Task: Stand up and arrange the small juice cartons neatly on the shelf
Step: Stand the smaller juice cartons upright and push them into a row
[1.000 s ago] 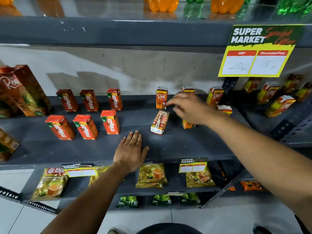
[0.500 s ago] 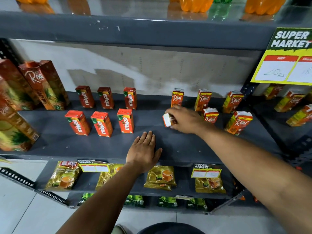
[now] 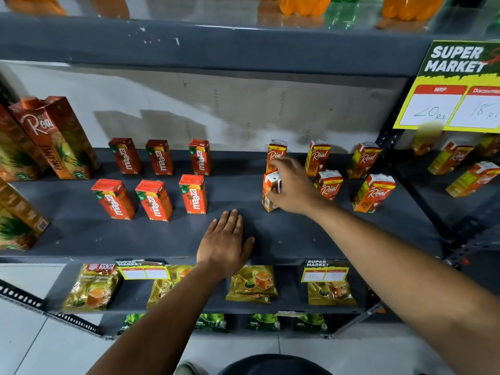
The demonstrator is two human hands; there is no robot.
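My right hand [image 3: 293, 189] grips a small orange Real juice carton [image 3: 269, 193], which stands upright on the grey shelf [image 3: 162, 239] in the front row. Behind it stand three small Real cartons [image 3: 276, 152], [image 3: 317, 158], [image 3: 364, 159]. Two more stand in the front row to the right [image 3: 329, 184], [image 3: 374, 193]. To the left, several red Maaza cartons [image 3: 193, 193] stand in two rows of three. My left hand [image 3: 224, 243] lies flat on the shelf's front part, fingers spread, holding nothing.
Tall Real pineapple cartons [image 3: 58, 136] stand at the shelf's left end. A yellow price sign [image 3: 454, 87] hangs at upper right. More small cartons [image 3: 470, 180] sit on the neighbouring shelf to the right. Gold pouches [image 3: 253, 284] lie on the shelf below.
The Real carton that lay flat a second ago now stands upright in my right hand's grip. The camera view shifted to the left. My left hand stayed flat on the shelf.
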